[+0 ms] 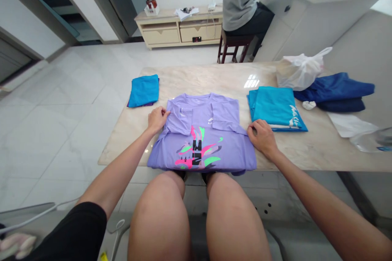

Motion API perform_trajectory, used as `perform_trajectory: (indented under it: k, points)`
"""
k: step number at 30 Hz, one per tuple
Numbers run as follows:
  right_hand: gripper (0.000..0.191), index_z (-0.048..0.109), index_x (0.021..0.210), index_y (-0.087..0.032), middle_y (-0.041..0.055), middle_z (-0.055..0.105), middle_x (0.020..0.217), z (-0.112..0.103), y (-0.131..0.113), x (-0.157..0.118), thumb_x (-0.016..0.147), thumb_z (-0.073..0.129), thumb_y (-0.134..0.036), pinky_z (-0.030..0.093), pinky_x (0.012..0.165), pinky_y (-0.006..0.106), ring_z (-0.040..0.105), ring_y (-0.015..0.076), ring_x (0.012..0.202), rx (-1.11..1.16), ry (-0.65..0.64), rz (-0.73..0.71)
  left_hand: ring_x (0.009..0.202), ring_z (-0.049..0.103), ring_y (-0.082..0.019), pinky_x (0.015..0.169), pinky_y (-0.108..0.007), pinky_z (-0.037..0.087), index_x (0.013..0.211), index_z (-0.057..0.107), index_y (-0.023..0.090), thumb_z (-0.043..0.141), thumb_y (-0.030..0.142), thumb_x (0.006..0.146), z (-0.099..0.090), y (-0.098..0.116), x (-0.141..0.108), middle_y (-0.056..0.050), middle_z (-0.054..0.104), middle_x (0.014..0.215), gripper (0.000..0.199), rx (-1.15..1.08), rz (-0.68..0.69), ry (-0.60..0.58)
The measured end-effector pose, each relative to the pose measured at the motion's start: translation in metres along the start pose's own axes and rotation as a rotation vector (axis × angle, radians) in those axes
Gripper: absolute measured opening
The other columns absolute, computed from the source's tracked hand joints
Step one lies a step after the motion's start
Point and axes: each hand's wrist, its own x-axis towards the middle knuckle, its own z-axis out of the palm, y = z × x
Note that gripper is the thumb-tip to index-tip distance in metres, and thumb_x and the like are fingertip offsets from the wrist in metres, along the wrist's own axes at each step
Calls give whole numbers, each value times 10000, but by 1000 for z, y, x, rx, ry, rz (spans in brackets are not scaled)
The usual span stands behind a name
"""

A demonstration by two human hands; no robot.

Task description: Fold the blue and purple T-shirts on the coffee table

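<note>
A purple T-shirt (pixel 202 142) lies on the marble-patterned table in front of my knees, its neckline away from me and both sleeves folded inward. Its lower part reaches the table's near edge and bears a pink, green and black print. My left hand (pixel 157 119) is closed at the shirt's left side, fingertips pinching the fabric beside the sleeve fold. On the other side, my right hand (pixel 262 138) has thumb and fingers pinched on the shirt's right edge. Just beyond that hand sits a folded blue T-shirt (pixel 272 106) with white lettering.
A folded blue cloth (pixel 143 90) rests at the table's far left corner. On the right are a white plastic bag (pixel 301 69), dark blue clothing (pixel 339 89) and clear plastic wrapping (pixel 373 138). Behind the table, a person (pixel 243 0) sits on a stool near a low cabinet (pixel 162 36).
</note>
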Motion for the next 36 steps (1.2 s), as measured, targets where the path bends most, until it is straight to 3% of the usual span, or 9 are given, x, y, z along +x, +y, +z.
perform_trajectory:
  k: [4, 8, 14, 18, 21, 25, 30, 33, 36]
  points:
    - [140, 650, 868, -258, 98, 684, 919, -5, 1, -2, 986, 587, -219, 523, 889, 449, 634, 304, 947, 2, -10, 11, 1157, 713, -329, 1034, -428, 512, 1098, 681, 241, 613, 405, 1051, -1, -9, -10, -134, 794, 1159, 184, -43, -103, 156]
    - [142, 643, 887, -277, 110, 715, 912, -11, -9, 2, 990, 557, -232, 533, 876, 463, 651, 309, 922, 23, 18, 3, 1150, 698, -308, 1057, -449, 535, 1290, 637, 204, 574, 301, 1057, -8, -11, -44, -151, 733, 1249, 260, -61, 61, 261]
    - [136, 690, 1060, -237, 94, 738, 998, 31, -104, 90, 1018, 560, -237, 561, 967, 431, 683, 276, 982, 169, -6, -41, 1215, 674, -345, 1045, -490, 542, 1306, 669, 216, 577, 416, 1105, -11, -27, -96, -143, 724, 1281, 297, 40, 362, 152]
    - [234, 720, 1237, -186, 141, 734, 1255, 87, -181, 163, 1083, 630, -337, 500, 1160, 458, 661, 300, 1244, 102, -306, -85, 1188, 687, -304, 1053, -450, 554, 1310, 685, 219, 472, 331, 1136, -10, -33, -69, -130, 722, 1239, 297, -39, 321, 104]
    - [378, 733, 1287, -169, 182, 689, 1388, 120, -211, 187, 1079, 697, -483, 468, 1201, 524, 608, 362, 1378, -4, -474, 32, 1254, 665, -304, 1116, -450, 535, 1386, 678, 215, 488, 301, 1123, -7, -26, -25, -145, 698, 1327, 336, -54, 272, 119]
    - [242, 780, 1156, -191, 146, 724, 1360, 140, -213, 191, 1049, 728, -402, 479, 1183, 540, 624, 350, 1362, 27, -539, 123, 1297, 646, -338, 1118, -472, 523, 1359, 709, 224, 663, 346, 1056, 2, -15, 21, -155, 667, 1372, 329, 0, 269, 62]
    - [117, 743, 1125, -178, 78, 819, 1065, 145, -200, 200, 1079, 675, -262, 575, 1004, 339, 769, 208, 1006, 346, -527, 330, 1216, 669, -314, 1076, -447, 518, 1068, 710, 219, 613, 270, 1058, 7, -22, 47, -133, 713, 1233, 110, -52, 218, 80]
    - [143, 724, 1186, -173, 52, 815, 918, 145, -203, 206, 1102, 659, -268, 589, 878, 283, 774, 181, 835, 481, -543, 459, 1172, 675, -296, 1062, -429, 522, 1042, 665, 224, 600, 240, 1042, -3, -26, 44, -120, 723, 1179, 67, -102, 147, 152]
    - [158, 757, 1171, -159, 47, 811, 896, 145, -212, 210, 1081, 667, -252, 576, 863, 268, 769, 179, 834, 443, -521, 502, 1133, 683, -273, 1029, -397, 539, 1168, 636, 221, 593, 306, 1066, -20, -18, 6, -119, 715, 1198, 139, -135, 157, 249]
